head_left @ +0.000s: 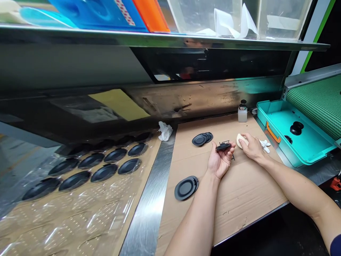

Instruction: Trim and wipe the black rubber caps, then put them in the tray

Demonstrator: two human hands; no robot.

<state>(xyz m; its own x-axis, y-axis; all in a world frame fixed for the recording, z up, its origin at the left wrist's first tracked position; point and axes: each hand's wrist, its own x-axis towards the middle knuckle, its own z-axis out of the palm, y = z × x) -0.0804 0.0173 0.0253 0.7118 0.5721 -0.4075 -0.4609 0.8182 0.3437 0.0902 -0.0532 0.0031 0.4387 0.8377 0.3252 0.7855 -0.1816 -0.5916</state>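
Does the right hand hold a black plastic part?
No, the right hand holds a cream-coloured pad, while the left hand holds a black plastic part.

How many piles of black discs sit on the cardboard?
2: the far pile, left of the left hand; the near pile, beside the left forearm. Overlap may hide some discs.

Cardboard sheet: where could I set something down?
Bare cardboard lies between the left forearm and right forearm, and between the far black ovals and near black ovals. Crowded: around the left hand, right hand, cream pad and white wad.
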